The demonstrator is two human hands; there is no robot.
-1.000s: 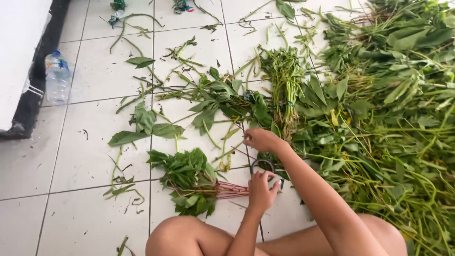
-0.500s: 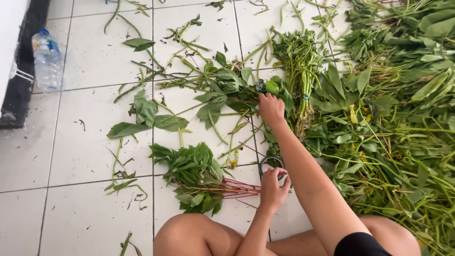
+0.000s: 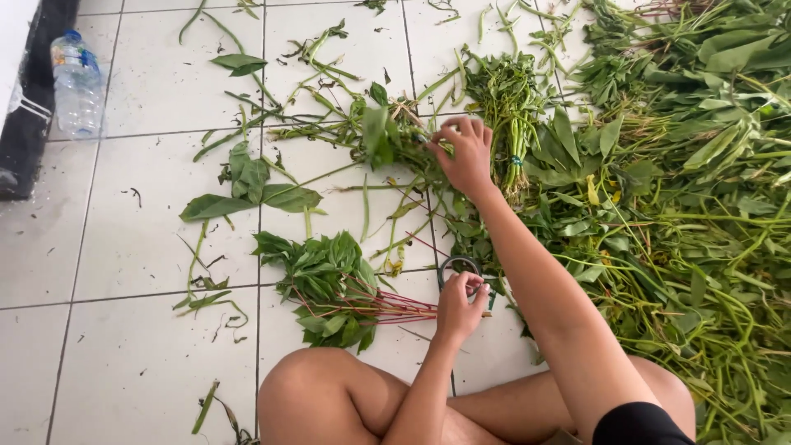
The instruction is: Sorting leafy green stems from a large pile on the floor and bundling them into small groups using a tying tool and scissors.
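Greens are spread over a white tiled floor (image 3: 107,247), seen from the head view. The right hand (image 3: 465,152) is stretched forward, its fingers curled around the stems of a loose bunch of leaves (image 3: 379,132) lying near the middle of the floor. The left hand (image 3: 460,305) is held closer to the body, its fingers pinched on a dark ring (image 3: 453,265) that looks like a scissor handle; what it really is cannot be told. Just left of that hand one small bundle with red stems (image 3: 329,288) is laid flat, its leaves pointing left. One tied bundle of long thin stalks (image 3: 507,107) is seen just beyond the right hand. One large heap of leafy stalks (image 3: 684,181) covers the right side of the floor up to its edge. One plastic water bottle (image 3: 76,82) lies at the far left edge, beside a dark base (image 3: 33,124). Single torn leaves are scattered between them.
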